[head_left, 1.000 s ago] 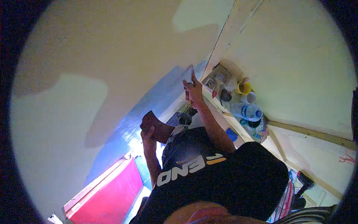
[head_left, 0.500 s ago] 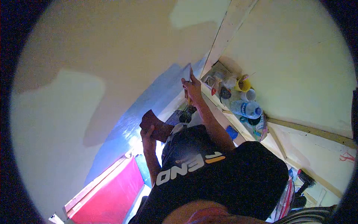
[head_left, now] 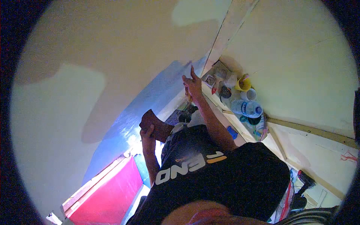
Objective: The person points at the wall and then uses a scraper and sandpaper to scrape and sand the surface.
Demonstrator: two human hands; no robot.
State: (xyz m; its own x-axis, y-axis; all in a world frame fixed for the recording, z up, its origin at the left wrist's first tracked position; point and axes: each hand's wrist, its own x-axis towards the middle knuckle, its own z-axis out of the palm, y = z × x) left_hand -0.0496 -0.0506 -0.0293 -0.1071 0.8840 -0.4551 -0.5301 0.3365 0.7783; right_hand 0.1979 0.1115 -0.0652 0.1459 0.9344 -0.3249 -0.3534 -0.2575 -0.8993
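My right hand [head_left: 193,87] is raised at the wall [head_left: 150,90], close to the corner, with the fingers closed round a tool whose tan handle [head_left: 190,98] shows below the palm. A finger stretches up along it, and its flat front end hardly stands out from the bluish patch of wall behind. Lower down, my left hand [head_left: 147,135] grips a dark brown curved sheet [head_left: 155,125], thumb on its near face. The sheet's far end overlaps my dark clothing in this view.
On a ledge to the right stand a yellow cup [head_left: 243,84], a white cup [head_left: 249,94] and a plastic water bottle [head_left: 247,108]. A blue object [head_left: 232,132] lies below the ledge. A red panel [head_left: 108,191] is at lower left, a wooden rail [head_left: 315,132] at right.
The flat tool in my right hand has tilted so that its pale face shows less. My left hand and the brown sheet have shifted slightly.
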